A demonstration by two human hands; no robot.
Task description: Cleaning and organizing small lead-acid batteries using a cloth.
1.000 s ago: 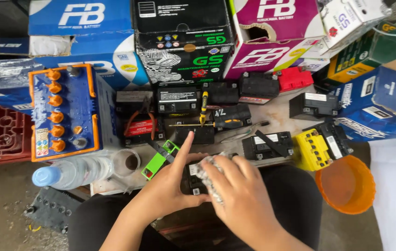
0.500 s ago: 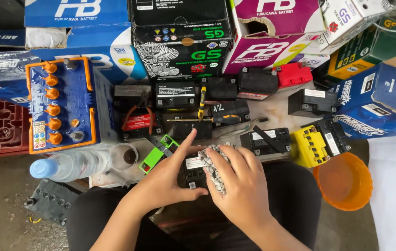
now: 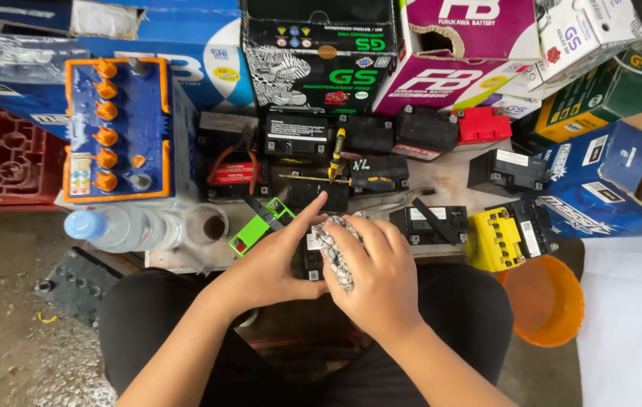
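My left hand (image 3: 276,260) grips a small black battery (image 3: 309,262) at the front edge of a low work surface, its forefinger stretched out along the top. My right hand (image 3: 377,275) presses a grey patterned rag (image 3: 334,249) against the battery's right side. Most of the battery is hidden under both hands. A small green battery (image 3: 249,234) lies just left of my left hand.
Several black batteries (image 3: 430,224), a yellow one (image 3: 493,240) and a red one (image 3: 483,124) crowd the surface, with a screwdriver (image 3: 336,154) and pliers (image 3: 234,154). Cardboard boxes (image 3: 321,53) line the back. A blue-orange battery (image 3: 117,128), water bottle (image 3: 121,227), red crate (image 3: 1,154), orange bowl (image 3: 547,301).
Both hands stay on the small battery; the right hand with the rag has shifted slightly over it. The view has tilted a little downward.
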